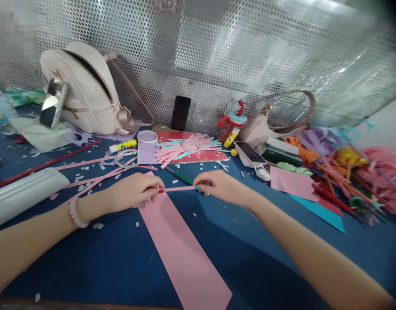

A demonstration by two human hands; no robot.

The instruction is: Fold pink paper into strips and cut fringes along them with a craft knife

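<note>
A thin pink paper strip (180, 188) is stretched level between my two hands. My left hand (136, 189), with a beaded bracelet on the wrist, pinches the strip's left end over the top of a long pink paper sheet (188, 254). That sheet lies slanted toward the front edge. At the strip's other end, my right hand (213, 185) has its fingertips closed; a small teal spot shows there, too small to name. A thin green stick-like piece (183, 177) lies just beyond the right fingers.
Behind lie a fringed pink and blue paper piece (189, 146), a tape roll (126, 158) and a glue stick (123, 146). A backpack (84, 90) stands back left, a phone (181, 113) at the wall. Rightward are a handbag (262, 122) and colourful paper pieces (381, 172).
</note>
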